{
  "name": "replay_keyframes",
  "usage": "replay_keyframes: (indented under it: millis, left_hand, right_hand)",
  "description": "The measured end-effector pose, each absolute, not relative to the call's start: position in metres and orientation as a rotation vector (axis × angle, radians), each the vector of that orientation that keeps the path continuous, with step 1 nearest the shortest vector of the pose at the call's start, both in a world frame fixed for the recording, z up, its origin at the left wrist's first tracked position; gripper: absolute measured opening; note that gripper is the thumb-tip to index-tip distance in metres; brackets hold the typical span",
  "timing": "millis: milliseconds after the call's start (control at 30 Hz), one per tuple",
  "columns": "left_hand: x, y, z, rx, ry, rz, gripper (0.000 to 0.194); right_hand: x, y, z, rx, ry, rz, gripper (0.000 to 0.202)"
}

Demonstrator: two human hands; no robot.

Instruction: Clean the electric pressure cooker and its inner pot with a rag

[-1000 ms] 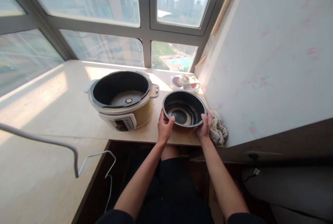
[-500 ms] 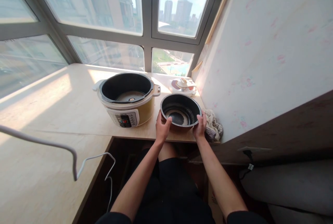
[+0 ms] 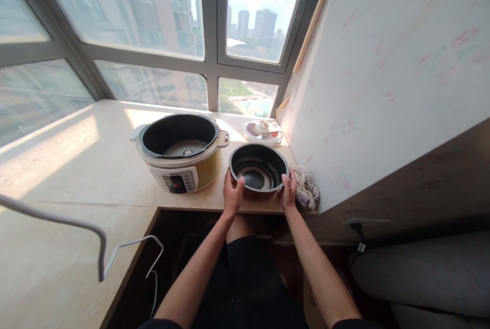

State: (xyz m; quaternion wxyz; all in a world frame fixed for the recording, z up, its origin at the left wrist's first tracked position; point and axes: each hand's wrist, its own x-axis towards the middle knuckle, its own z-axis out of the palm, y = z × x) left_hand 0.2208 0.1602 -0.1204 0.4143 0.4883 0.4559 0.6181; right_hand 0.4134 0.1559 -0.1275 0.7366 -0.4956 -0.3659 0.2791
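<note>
Both hands clasp the dark inner pot (image 3: pixel 259 172) from opposite sides: the left hand (image 3: pixel 233 192) wraps the rim on its near left, thumb hooked over the lip, and the right hand (image 3: pixel 288 191) closes on the near right rim in the same way. A two-sided hold like this suits a round, handle-less vessel, since the only purchase is the rolled rim and an even grip keeps it level. The pot sits close to the near edge of the desk (image 3: pixel 95 160), toward its right end, within easy reach of arms stretched straight forward. Whether its base rests on the wood or is raised a little I cannot tell. Its inside looks streaked with pale residue around a darker centre.

Just to its left stands the cooker base (image 3: pixel 179 158), open and without its pot, the heating plate showing at the bottom and the control panel facing the person. The two are near each other but not touching. Behind the pot, in the far right corner by the window, lies the cooker lid (image 3: pixel 264 131), set aside out of the way. A crumpled cloth (image 3: pixel 306 194) is tucked against the wall at the right edge, just beside the right hand. A white cord (image 3: pixel 103 247) hangs off the near left part of the desk.
</note>
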Motion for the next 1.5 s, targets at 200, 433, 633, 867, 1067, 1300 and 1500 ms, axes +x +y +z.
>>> replay_keyframes:
  millis: [200, 433, 633, 867, 1067, 1300, 1500]
  left_hand:
    - [0.222, 0.160, -0.123, 1.270, 1.143, 1.567, 0.059]
    - [0.225, 0.157, -0.127, 1.242, 1.203, 1.619, 0.060]
    - [0.228, 0.160, -0.135, 1.272, 1.219, 1.648, 0.060]
    - [0.226, 0.162, -0.135, 1.285, 1.195, 1.659, 0.060]
    - [0.226, 0.162, -0.134, 1.249, 1.189, 1.659, 0.060]
    - [0.223, 0.161, -0.131, 1.209, 1.196, 1.612, 0.060]
    - [0.218, 0.163, -0.132, 1.216, 1.181, 1.585, 0.062]
  right_hand:
    - [0.413, 0.155, -0.132, -1.097, -0.784, 0.603, 0.055]
    - [0.402, 0.160, -0.131, -1.083, -0.704, 0.538, 0.050]
    - [0.399, 0.160, -0.126, -1.146, -0.725, 0.475, 0.049]
    - [0.399, 0.161, -0.128, -1.136, -0.696, 0.494, 0.050]
    - [0.399, 0.161, -0.130, -1.143, -0.714, 0.479, 0.053]
    - [0.397, 0.160, -0.126, -1.168, -0.728, 0.463, 0.054]
    - [0.406, 0.160, -0.127, -1.186, -0.788, 0.504, 0.059]
